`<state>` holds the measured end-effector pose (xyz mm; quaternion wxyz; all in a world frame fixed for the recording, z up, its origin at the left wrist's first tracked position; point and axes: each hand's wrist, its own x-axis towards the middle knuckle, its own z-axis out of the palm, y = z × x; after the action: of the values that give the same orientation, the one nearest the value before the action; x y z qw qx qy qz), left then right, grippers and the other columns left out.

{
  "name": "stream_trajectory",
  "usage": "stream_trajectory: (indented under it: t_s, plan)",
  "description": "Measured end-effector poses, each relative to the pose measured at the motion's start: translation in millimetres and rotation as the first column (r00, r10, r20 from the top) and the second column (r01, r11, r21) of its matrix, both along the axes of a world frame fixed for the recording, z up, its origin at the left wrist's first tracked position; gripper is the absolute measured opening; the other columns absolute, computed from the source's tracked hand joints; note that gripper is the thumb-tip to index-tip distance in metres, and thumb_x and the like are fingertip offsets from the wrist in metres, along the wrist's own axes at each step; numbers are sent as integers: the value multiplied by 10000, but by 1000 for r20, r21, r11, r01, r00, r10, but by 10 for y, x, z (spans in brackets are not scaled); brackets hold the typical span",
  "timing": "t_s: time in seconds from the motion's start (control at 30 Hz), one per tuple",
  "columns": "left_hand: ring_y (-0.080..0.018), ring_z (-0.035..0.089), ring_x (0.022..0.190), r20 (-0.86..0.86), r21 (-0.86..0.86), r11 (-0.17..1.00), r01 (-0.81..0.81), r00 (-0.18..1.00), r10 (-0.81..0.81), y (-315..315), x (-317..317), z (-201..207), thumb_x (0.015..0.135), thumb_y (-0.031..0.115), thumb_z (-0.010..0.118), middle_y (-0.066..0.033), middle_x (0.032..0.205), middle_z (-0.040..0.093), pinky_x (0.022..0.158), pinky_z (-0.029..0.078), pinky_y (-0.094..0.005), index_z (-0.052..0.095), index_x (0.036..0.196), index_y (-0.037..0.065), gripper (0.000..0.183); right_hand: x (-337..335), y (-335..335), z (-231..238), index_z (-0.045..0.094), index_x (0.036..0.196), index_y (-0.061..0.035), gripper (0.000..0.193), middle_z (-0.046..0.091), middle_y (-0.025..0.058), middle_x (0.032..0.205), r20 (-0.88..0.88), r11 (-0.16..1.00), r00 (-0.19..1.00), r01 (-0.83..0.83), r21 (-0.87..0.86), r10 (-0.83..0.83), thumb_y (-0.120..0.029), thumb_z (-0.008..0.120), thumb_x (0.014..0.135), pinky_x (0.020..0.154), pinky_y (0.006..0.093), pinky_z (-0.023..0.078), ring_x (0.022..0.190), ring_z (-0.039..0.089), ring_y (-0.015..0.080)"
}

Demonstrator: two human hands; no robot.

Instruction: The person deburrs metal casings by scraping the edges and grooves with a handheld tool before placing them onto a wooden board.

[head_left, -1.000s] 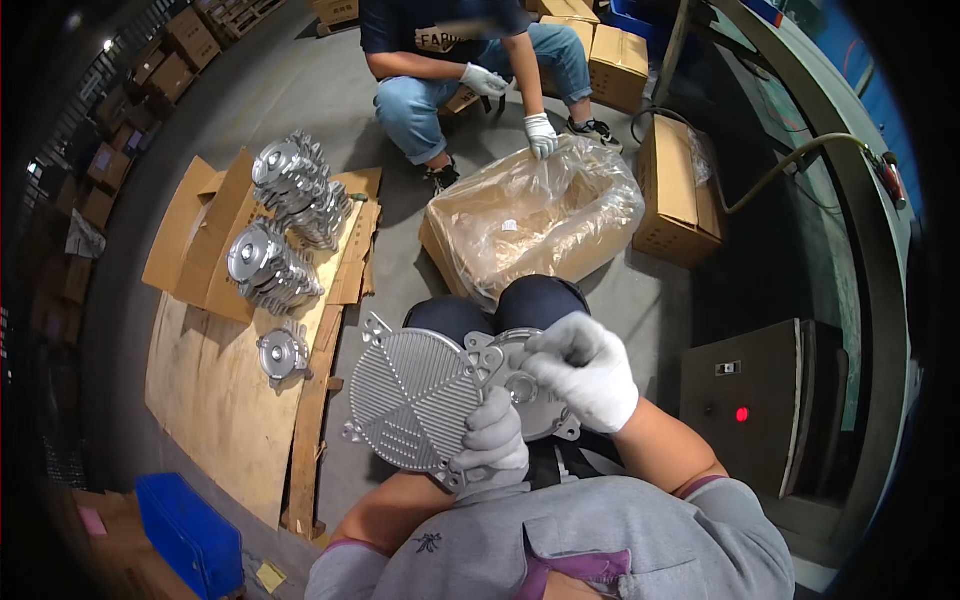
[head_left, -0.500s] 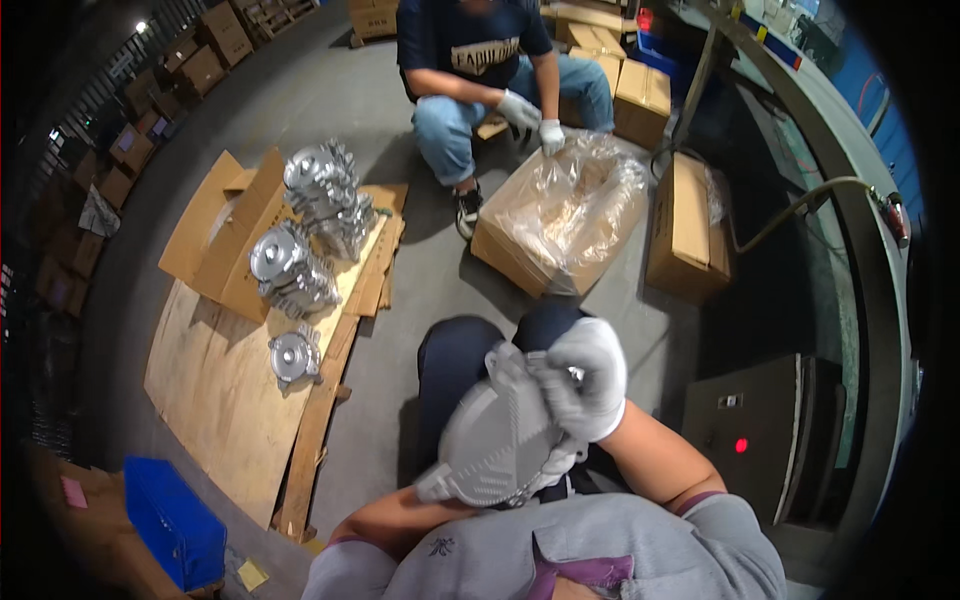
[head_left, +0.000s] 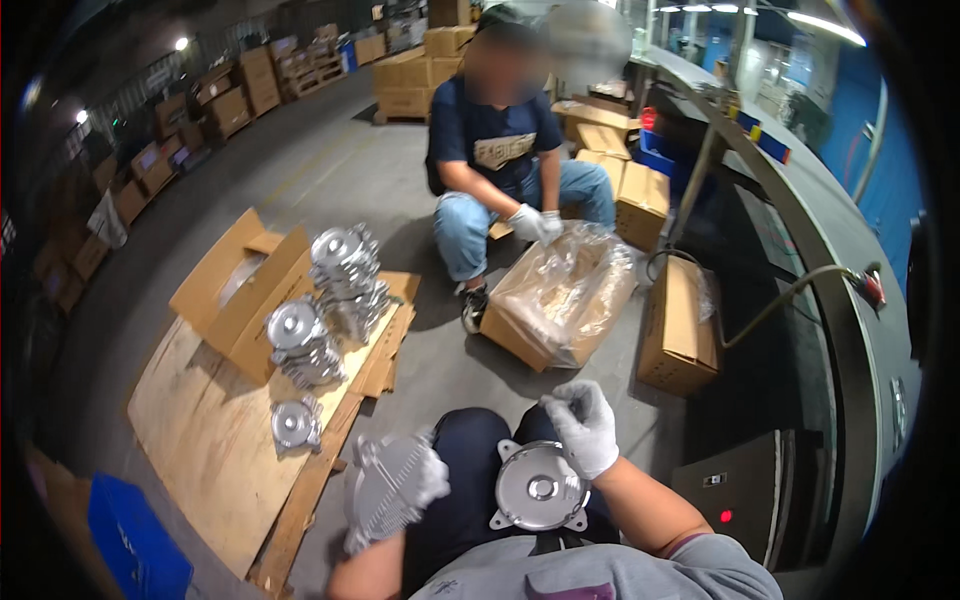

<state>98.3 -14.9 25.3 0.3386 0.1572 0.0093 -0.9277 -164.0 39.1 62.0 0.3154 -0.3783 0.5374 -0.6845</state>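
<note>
A round grey cast-metal cover (head_left: 378,492) with ribs and lugs is gripped in my left hand (head_left: 430,480), which wears a white glove. This cover is held out beside my left thigh, near the pallet, and hides part of the hand. A second round metal cover (head_left: 541,486), with a hub at its centre, lies on my lap. Just above and right of it is my right hand (head_left: 588,430), also gloved, with its fingers curled together. What those fingers hold, if anything, does not show.
A wooden pallet (head_left: 190,440) at left bears stacked metal covers (head_left: 345,275), a single cover (head_left: 295,425) and an opened carton (head_left: 245,300). Ahead, a gloved co-worker (head_left: 500,150) sits at a plastic-lined box (head_left: 520,325). A carton (head_left: 680,330) and metal-framed bench (head_left: 810,230) stand right.
My left hand has carried one cover leftward, away from my right hand. The other cover now shows on my lap. The view has tilted up, and the co-worker's hands have come together.
</note>
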Motion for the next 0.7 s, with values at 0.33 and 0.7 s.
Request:
stream_trajectory:
  t_s: [0.33,0.7]
  plan:
    - [-324,669,826,566,255,831,494,-773,286,-493,1912,-1381,852,589,581,-165,925,693,769,500,-466,651,911,53,543,-91,119,-578,539,950,-38,168,580,14,826,-230,951,964,-59,302,133,62,638,859,734,233,487,748,559,78]
    - [-245,545,1212,869,-208,609,-766,142,475,-1474,2957,-3123,1012,451,407,-71,1385,519,990,473,-365,390,1432,87,556,7,-56,-577,554,909,-47,158,584,11,858,-331,912,925,-36,409,185,66,647,852,724,227,482,773,565,77]
